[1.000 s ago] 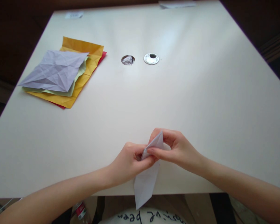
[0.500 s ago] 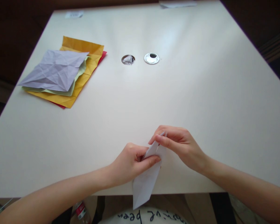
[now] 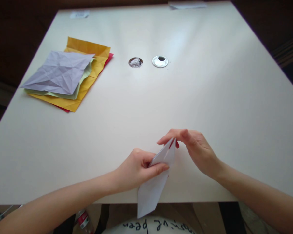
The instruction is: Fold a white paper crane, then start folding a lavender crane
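Observation:
A folded sheet of white paper [image 3: 152, 191] is pinched in my left hand [image 3: 136, 170], the thumb lying across its front and the fingers behind it. Its lower end reaches over the table's near edge, and its upper end splits into two narrow points. Close behind those points is my right hand [image 3: 195, 146], thumb raised away from the paper and fingers apart. Part of its fingers is hidden behind the paper tips, so I cannot tell whether they touch it.
On the white table [image 3: 210, 107], creased sheets lie stacked at the left: lavender paper [image 3: 61, 71] over green, yellow paper [image 3: 88, 86] and red. Two round cable holes [image 3: 160, 61] are near the middle back. A bottle [image 3: 84, 221] stands below the near edge.
My right thumb has lifted off the paper's upper tip, and the right fingers have spread. My left hand keeps its grip on the paper.

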Demonstrator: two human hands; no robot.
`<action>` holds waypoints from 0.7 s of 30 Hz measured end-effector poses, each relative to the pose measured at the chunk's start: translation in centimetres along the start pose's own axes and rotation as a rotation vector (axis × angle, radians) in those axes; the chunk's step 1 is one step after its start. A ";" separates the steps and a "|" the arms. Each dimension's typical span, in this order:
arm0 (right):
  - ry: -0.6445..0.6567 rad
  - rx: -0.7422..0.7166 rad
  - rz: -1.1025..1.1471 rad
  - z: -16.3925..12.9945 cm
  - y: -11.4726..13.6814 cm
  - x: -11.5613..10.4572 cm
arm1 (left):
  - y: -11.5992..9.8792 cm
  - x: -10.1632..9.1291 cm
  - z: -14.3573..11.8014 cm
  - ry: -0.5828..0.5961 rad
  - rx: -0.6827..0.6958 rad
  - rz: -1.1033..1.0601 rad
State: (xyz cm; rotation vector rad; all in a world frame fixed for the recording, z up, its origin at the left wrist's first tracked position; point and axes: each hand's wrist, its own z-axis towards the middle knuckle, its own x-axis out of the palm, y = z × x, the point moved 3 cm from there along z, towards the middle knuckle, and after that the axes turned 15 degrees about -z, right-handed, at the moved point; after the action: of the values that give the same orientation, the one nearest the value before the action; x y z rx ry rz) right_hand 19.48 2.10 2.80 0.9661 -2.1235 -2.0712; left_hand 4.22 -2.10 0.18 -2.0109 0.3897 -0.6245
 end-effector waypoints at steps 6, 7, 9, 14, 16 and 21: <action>0.027 0.025 -0.151 0.1 0.3 -0.1 | -0.3 -0.2 -0.1 -0.006 -0.040 -0.098; 0.010 0.030 -0.137 0.2 0.3 -0.1 | -0.3 -0.2 -0.1 0.001 -0.051 -0.101; -0.041 0.040 -0.085 0.3 0.2 -0.3 | -0.3 -0.2 -0.1 0.014 -0.071 -0.111; 0.036 0.055 -0.018 0.5 -0.2 -0.4 | -0.6 -1.2 0.2 -0.219 0.017 -0.173; 0.216 0.069 -0.081 0.4 -0.4 0.2 | -0.9 -1.8 0.3 -0.357 0.095 -0.193; 0.365 0.118 -0.131 0.0 -0.9 1.7 | -1.0 -2.2 0.5 -0.421 0.152 -0.230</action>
State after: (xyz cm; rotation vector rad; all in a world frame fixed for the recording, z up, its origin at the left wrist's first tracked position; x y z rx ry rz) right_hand 18.48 1.42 1.35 1.4073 -2.0535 -1.6675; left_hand 2.71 -0.15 0.26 -1.9896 -0.1395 -0.3409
